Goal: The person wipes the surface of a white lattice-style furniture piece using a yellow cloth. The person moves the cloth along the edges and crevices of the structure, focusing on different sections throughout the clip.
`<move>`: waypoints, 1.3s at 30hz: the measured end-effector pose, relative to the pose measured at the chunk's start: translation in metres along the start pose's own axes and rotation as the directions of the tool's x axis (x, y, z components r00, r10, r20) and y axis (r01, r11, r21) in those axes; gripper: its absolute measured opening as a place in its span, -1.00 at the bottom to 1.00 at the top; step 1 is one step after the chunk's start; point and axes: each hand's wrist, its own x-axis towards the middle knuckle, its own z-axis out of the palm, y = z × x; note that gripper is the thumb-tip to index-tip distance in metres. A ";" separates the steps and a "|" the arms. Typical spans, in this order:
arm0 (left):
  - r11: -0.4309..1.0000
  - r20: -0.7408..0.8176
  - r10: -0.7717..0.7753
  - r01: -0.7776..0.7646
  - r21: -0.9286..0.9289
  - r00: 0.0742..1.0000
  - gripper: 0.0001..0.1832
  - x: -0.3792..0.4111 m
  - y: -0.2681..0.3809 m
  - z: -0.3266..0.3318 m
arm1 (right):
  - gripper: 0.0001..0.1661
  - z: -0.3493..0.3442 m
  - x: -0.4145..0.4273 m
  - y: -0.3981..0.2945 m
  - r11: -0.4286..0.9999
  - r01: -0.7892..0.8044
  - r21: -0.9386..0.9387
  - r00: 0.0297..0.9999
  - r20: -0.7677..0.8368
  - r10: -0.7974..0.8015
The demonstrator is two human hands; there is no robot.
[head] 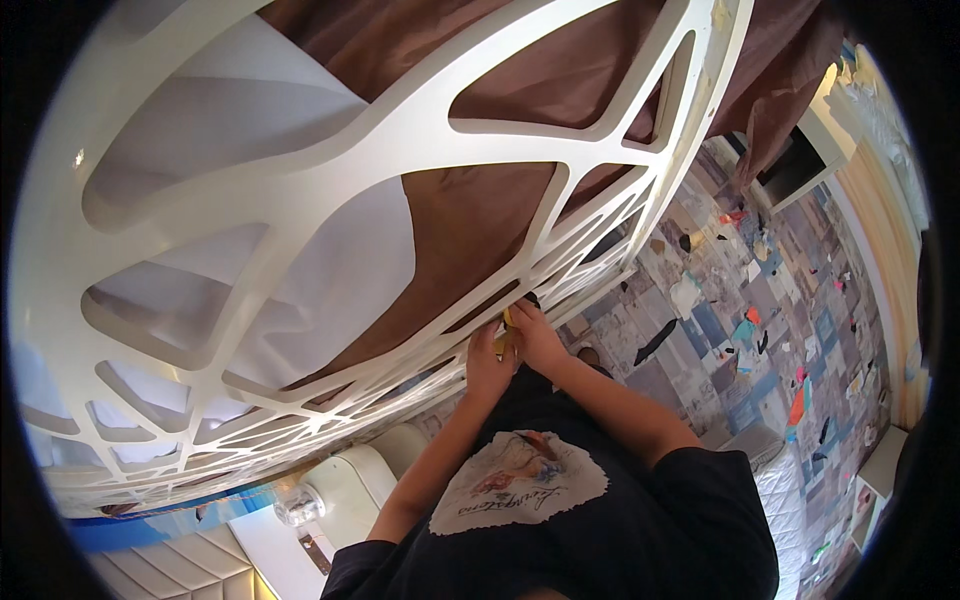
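Observation:
Close in front of my body, my left hand (pixel 491 365) and my right hand (pixel 538 336) come together around a small yellow object (pixel 501 343) with a dark part at its upper end. My fingers cover much of it, so its exact kind cannot be told. Both hands are right beside the lower bars of a large white lattice panel (pixel 330 180) with curved, cut-out openings. Brown fabric (pixel 472 217) and whitish sheeting (pixel 337 277) show behind the panel through the openings.
The wood-patterned floor (pixel 652 375) at the right is strewn with scraps, including a black strip (pixel 656 343). A white quilted bed cover (pixel 772 510) lies at lower right. At lower left are a white tabletop (pixel 274 551), a glass jar (pixel 300 504) and a cream padded seat (pixel 349 487).

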 end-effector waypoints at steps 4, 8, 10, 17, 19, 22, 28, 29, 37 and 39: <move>0.997 0.071 0.074 -0.071 -0.038 0.995 -0.64 0.007 0.013 -0.012 | -0.31 -0.009 -0.001 0.039 0.975 0.020 -0.222 1.000 0.023 -0.015; 0.954 0.037 0.296 -0.293 -0.064 0.955 -0.62 0.019 0.036 -0.024 | -0.30 -0.025 0.011 0.067 0.935 -0.075 -0.346 0.982 0.139 0.130; 0.927 0.009 0.358 -0.357 0.115 0.934 -0.55 0.024 0.046 -0.028 | -0.38 -0.017 0.016 0.074 0.940 -0.104 -0.324 0.988 0.076 0.136; 0.960 0.006 0.244 -0.243 0.142 0.970 -0.33 0.026 0.000 -0.018 | -0.66 -0.003 0.024 -0.014 0.814 -0.469 0.342 0.883 0.212 0.420; 0.946 0.043 0.280 -0.283 0.160 0.959 -0.30 0.031 -0.001 -0.019 | -0.64 -0.002 0.026 -0.017 0.401 -0.598 0.694 0.764 0.342 0.547; 0.952 0.060 0.242 -0.249 0.176 0.969 -0.27 0.031 0.000 -0.017 | -0.59 -0.003 0.030 -0.011 -0.320 -0.398 0.860 0.716 0.509 0.478; 0.941 0.098 0.235 -0.252 0.228 0.967 -0.26 0.027 0.000 -0.019 | -0.62 -0.032 0.039 0.035 -0.543 -0.171 0.822 0.668 0.501 0.550; 0.941 0.104 0.233 -0.251 0.228 0.967 -0.27 0.028 -0.002 -0.019 | -0.62 -0.037 0.040 0.047 -0.521 -0.096 0.848 0.661 0.446 0.604; 0.953 0.105 0.202 -0.220 0.210 0.974 -0.24 0.026 -0.005 -0.015 | -0.62 -0.051 0.037 0.045 -0.419 0.055 0.906 0.626 0.295 0.722; 0.959 0.096 0.177 -0.194 0.207 0.979 -0.25 0.031 -0.003 -0.012 | -0.59 -0.056 0.033 0.030 -0.037 -0.150 0.988 0.663 0.128 0.738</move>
